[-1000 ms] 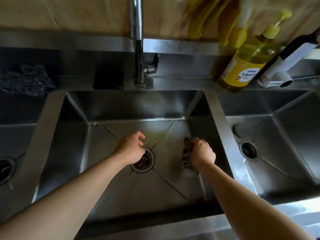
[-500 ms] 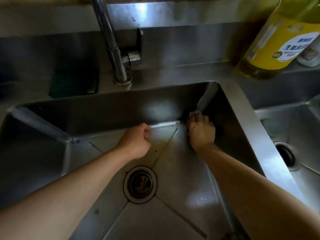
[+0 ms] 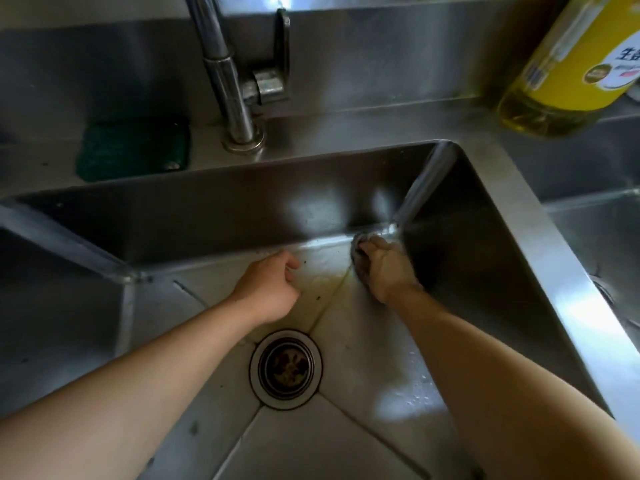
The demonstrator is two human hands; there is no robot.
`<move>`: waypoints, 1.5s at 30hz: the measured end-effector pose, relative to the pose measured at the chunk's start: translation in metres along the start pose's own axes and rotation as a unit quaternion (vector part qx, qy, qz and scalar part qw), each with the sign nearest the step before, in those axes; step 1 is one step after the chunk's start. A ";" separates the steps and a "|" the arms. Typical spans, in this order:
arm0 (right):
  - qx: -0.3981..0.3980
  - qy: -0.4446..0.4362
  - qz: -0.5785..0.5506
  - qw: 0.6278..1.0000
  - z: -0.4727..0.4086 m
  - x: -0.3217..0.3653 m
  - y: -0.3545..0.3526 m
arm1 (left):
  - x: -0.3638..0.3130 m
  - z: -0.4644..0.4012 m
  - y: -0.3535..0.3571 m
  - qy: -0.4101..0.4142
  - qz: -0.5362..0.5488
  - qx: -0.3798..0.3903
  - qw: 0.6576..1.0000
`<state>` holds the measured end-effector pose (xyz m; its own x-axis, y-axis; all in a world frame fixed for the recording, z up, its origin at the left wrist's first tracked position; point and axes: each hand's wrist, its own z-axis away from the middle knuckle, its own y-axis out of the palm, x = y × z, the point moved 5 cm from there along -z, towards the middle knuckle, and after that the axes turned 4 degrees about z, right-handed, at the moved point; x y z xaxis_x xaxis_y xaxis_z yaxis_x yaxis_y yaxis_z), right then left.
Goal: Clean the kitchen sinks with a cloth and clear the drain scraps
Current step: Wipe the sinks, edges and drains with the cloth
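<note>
Since the frame half a second earlier, the right hand (image 3: 382, 268) has kept the cloth (image 3: 360, 259) in the far right corner of the sink (image 3: 242, 216), and the left hand (image 3: 268, 289) has stayed on the floor beside it; a second ago both hands lay nearer the drain (image 3: 285, 368). Right hand: fingers curled over the dark cloth, pressing it where the floor meets the back wall, at the foot of the corner seam. Left hand: fingers loosely curled, holding nothing, thumb forward, just beyond the drain. Drain: round strainer in the middle of the floor, brownish scraps (image 3: 287, 370) lying inside it. A yellowish stain (image 3: 329, 285) runs along the floor crease between the two hands, with dark specks near it. Faucet (image 3: 225, 81) rises from the ledge behind the sink; a green sponge (image 3: 135, 147) lies on the ledge to its left. A yellow bottle (image 3: 568, 64) stands on the ledge at far right, beside the edge of a second sink (image 3: 595, 230).
</note>
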<state>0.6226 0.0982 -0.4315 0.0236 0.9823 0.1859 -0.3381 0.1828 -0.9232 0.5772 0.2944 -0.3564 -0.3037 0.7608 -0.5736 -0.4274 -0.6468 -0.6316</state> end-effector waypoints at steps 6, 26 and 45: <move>0.015 -0.105 -0.031 0.994 0.061 0.054 0.022 | 0.012 0.020 -0.003 -0.013 -0.003 -0.006 1.000; -0.124 0.132 -0.136 0.974 0.013 -0.019 -0.043 | 0.013 -0.004 -0.009 0.006 0.025 -0.011 1.000; 0.013 -0.196 -0.080 0.977 0.031 0.098 0.026 | 0.049 0.000 -0.011 -0.047 -0.016 -0.014 0.999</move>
<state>0.5871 0.1977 -0.4271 -0.2831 0.8487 0.4468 -0.3843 0.3264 -0.8636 0.5672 0.3387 -0.3779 -0.3690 0.7814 -0.5032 -0.4136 -0.6229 -0.6640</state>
